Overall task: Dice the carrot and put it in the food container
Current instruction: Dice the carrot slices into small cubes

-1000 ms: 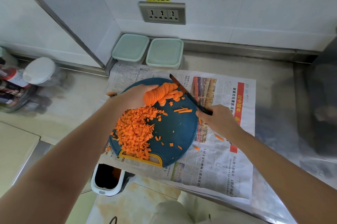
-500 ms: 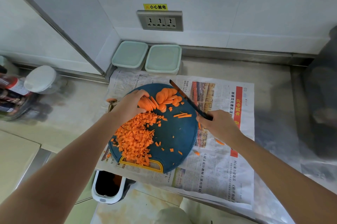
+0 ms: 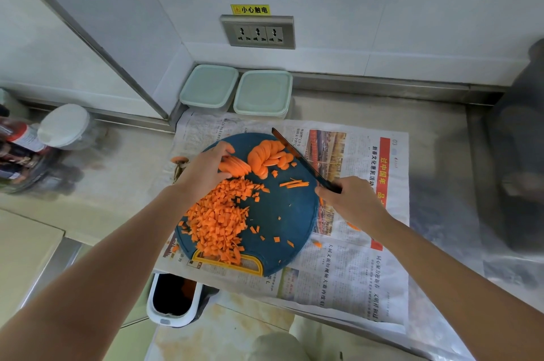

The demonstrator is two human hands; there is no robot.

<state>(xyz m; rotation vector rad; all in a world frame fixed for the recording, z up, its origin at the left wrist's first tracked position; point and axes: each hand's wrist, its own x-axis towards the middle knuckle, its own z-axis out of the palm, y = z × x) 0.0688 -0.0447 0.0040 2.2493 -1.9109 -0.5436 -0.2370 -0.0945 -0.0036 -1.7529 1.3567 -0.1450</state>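
A round dark-blue cutting board (image 3: 276, 213) lies on newspaper. A heap of diced carrot (image 3: 219, 219) covers its left half. At the board's far side my left hand (image 3: 203, 171) grips a stack of carrot slices (image 3: 235, 166). A second fanned pile of slices (image 3: 269, 156) lies just to the right of it. My right hand (image 3: 348, 201) grips the handle of a dark knife (image 3: 300, 159), whose blade slants up-left beside the fanned slices. Two lidded pale-green food containers (image 3: 209, 87) (image 3: 263, 94) stand against the back wall.
Newspaper (image 3: 353, 257) covers the steel counter under the board. A small white bin (image 3: 173, 299) sits below the counter's front edge. Jars and bottles (image 3: 35, 143) crowd the left. A wall socket (image 3: 258, 32) is above the containers. A dark appliance (image 3: 518, 154) stands at the right.
My left hand has pulled part of the slice stack leftward and set it down, leaving the other slices fanned beside the knife. The right hand and knife have barely moved.
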